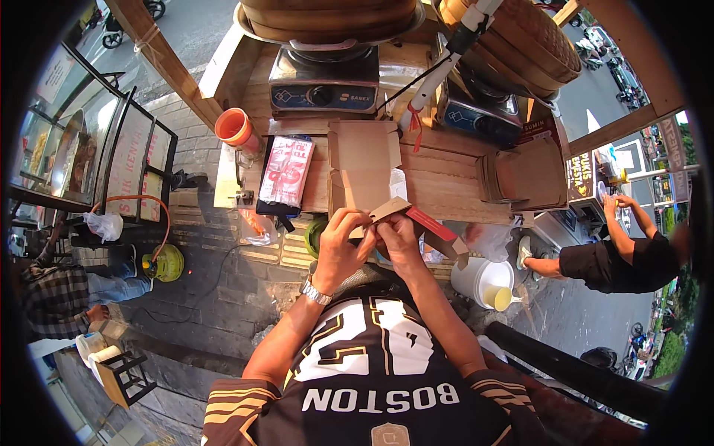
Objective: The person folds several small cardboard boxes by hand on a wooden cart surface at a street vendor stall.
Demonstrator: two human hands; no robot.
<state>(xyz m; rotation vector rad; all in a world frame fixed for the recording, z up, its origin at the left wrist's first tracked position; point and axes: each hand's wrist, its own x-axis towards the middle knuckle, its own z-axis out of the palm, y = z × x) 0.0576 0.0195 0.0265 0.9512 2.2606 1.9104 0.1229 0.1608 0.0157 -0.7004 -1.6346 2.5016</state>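
Observation:
A brown cardboard food box (364, 152) lies partly unfolded on the wooden counter, its near end reaching over the front edge. My left hand (342, 241), with a metal watch on the wrist, pinches the near edge of this box. Close beside it, my right hand (399, 239) has its fingers closed on the box's near corner. A red-printed side flap (431, 224) sticks out to the right of that hand. My fingertips and the cardboard between them are partly hidden. To the right stands a stack of flattened cardboard boxes (524, 175).
Bamboo steamers (331, 22) rest over a gas stove (324, 85); a second stove (480, 115) stands at right. An orange cup (236, 128) and a pink-and-white packet (287, 172) sit at left. A white bucket (476, 282) is below. People are on both sides.

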